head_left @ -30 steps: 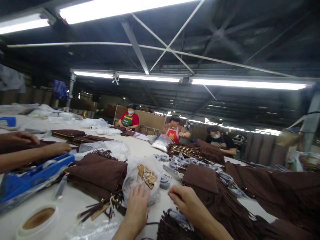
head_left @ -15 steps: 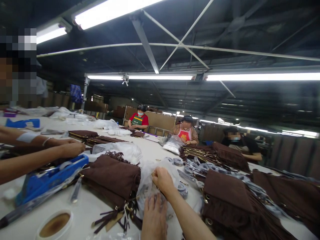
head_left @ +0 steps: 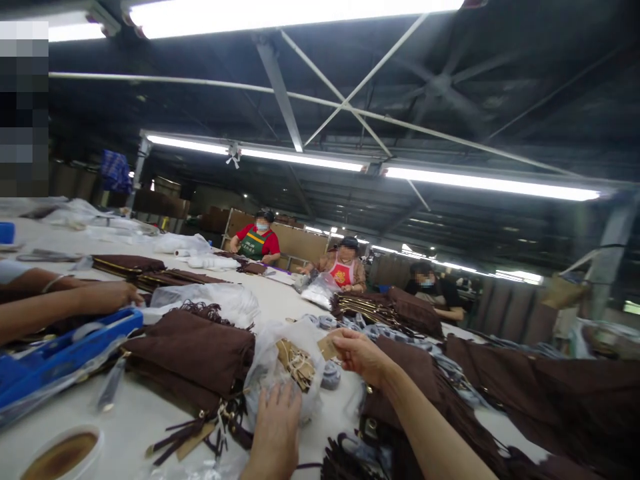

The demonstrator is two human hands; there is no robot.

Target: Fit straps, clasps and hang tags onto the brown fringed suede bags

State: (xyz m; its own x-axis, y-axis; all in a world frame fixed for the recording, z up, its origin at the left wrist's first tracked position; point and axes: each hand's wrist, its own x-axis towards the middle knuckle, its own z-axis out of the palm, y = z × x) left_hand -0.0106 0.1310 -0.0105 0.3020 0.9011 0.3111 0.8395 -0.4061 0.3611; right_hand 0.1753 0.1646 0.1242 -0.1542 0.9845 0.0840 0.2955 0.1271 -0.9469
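While the left hand (head_left: 275,427) lies flat, fingers spread, on the near side of the clear plastic bag (head_left: 257,373), the right hand (head_left: 361,355) pinches a tan card tag (head_left: 327,347) just above the bag's mouth. Brown fringed bags (head_left: 195,350) lie left of both hands.

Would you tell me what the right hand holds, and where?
The right hand pinches a tan tag by its right edge, near the plastic bag.
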